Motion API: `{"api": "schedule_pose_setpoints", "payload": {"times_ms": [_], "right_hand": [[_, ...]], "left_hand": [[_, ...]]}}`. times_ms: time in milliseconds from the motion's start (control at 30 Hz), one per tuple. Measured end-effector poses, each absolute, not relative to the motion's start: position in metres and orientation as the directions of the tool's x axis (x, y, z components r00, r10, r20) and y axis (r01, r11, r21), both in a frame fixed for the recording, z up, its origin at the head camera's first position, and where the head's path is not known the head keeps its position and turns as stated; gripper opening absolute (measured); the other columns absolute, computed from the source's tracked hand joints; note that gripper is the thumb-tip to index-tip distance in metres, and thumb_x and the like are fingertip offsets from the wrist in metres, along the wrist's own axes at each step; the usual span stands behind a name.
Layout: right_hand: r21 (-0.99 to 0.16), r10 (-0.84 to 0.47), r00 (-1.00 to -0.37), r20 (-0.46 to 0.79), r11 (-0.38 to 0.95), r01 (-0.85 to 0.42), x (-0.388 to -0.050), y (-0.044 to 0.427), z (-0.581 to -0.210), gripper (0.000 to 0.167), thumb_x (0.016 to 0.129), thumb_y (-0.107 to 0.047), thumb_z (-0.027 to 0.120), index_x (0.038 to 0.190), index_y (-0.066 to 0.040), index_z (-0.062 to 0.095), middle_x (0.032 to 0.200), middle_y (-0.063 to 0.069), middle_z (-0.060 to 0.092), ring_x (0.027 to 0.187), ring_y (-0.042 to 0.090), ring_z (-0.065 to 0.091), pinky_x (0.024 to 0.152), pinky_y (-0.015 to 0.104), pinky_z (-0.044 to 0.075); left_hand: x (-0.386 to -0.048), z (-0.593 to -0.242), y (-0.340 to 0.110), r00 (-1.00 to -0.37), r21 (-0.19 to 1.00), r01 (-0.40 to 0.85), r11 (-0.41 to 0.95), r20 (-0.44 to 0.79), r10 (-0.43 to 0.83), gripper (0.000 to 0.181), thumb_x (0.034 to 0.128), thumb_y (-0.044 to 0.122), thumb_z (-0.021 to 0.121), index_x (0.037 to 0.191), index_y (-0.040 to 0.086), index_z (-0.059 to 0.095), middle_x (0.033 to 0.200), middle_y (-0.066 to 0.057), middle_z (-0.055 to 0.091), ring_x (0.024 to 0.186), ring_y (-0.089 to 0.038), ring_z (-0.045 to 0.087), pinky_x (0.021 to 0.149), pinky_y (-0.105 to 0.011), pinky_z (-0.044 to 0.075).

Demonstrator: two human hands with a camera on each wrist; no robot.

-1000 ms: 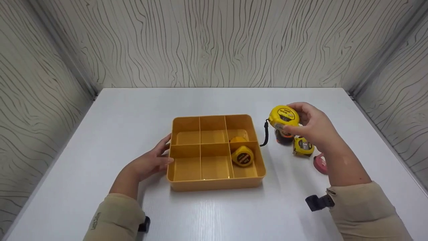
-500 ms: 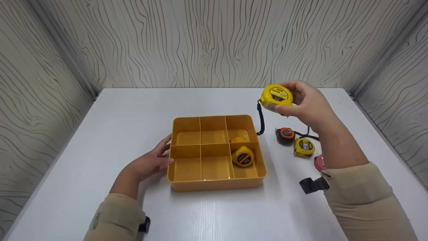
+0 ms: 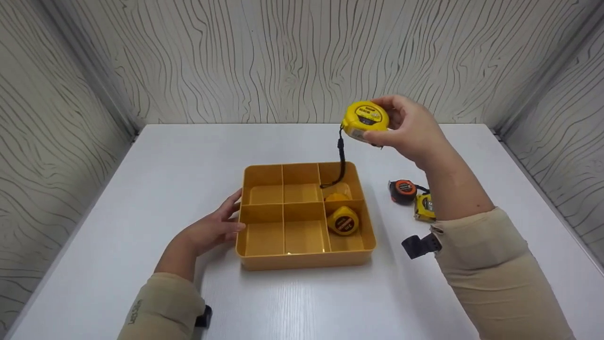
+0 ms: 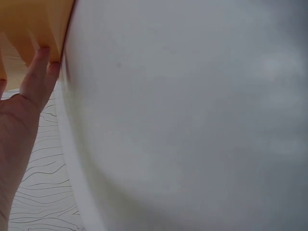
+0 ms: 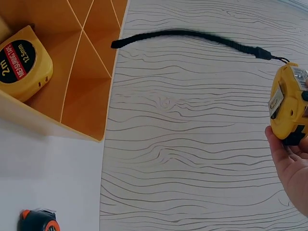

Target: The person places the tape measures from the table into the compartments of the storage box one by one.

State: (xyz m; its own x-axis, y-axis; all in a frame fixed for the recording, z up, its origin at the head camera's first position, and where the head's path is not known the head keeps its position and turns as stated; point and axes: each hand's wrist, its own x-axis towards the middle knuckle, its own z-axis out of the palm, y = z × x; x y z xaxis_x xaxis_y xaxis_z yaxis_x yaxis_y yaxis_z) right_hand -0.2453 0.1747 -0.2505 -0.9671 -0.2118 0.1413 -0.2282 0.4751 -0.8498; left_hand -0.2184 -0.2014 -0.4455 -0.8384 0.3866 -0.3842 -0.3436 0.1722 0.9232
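My right hand (image 3: 409, 128) grips a yellow tape measure (image 3: 364, 118) between thumb and fingers, raised above the back right of the box. A black wrist strap (image 3: 341, 153) dangles from it over the back right compartment. With its fingers fairly straight, my left hand (image 3: 211, 231) rests against the left wall of an orange-yellow box (image 3: 306, 262) with several compartments; the left wrist view shows fingertips (image 4: 42, 52) touching that wall. A yellow 2 m tape measure (image 3: 343, 221) leans in the front right compartment. Another yellow thing (image 3: 336, 197), mostly hidden by a divider, lies in the back right one.
Right of the box, a black and orange tape measure (image 3: 402, 191) lies on the white table (image 3: 292, 302). Beside it is a yellow and black tape measure (image 3: 424, 208), partly hidden by my right forearm. Wood-patterned panels (image 3: 302, 61) enclose the table's back and sides.
My right hand has lifted the yellow tape measure up and left, from above the loose tape measures to over the box's back right. The pink tape measure is now hidden. The left hand stays put.
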Motion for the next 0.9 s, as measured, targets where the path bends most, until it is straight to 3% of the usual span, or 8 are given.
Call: {"api": "schedule_pose_setpoints", "payload": {"times_ms": [333,900], "right_hand": [[-0.857,-0.251,-0.959,0.134,0.456,-0.239,-0.258,0.149,-0.260,0.062,0.077,-0.015,0.072,0.131,-0.007,0.042,0.125,0.005,0.051,0.111,0.017,0.053,0.090,0.030,0.047],[-0.860,-0.255,-0.964,0.075,0.473,-0.192,-0.279,0.120,-0.293,0.064,0.074,-0.020,0.075,0.130,-0.012,0.044,0.121,0.002,0.053,0.107,0.015,0.053,0.083,0.029,0.050]], "left_hand": [[-0.219,-0.448,-0.201,-0.824,0.941,-0.311,0.130,-0.335,0.457,0.094,0.0762,0.025,0.072,0.144,0.042,0.009,0.152,-0.001,0.009,0.134,-0.025,0.029,0.101,-0.041,0.036],[-0.219,-0.447,-0.202,-0.832,0.935,-0.321,0.154,-0.356,0.426,0.096,0.0730,0.028,0.075,0.143,0.045,0.011,0.151,0.001,0.012,0.133,-0.022,0.029,0.100,-0.039,0.038]]}}
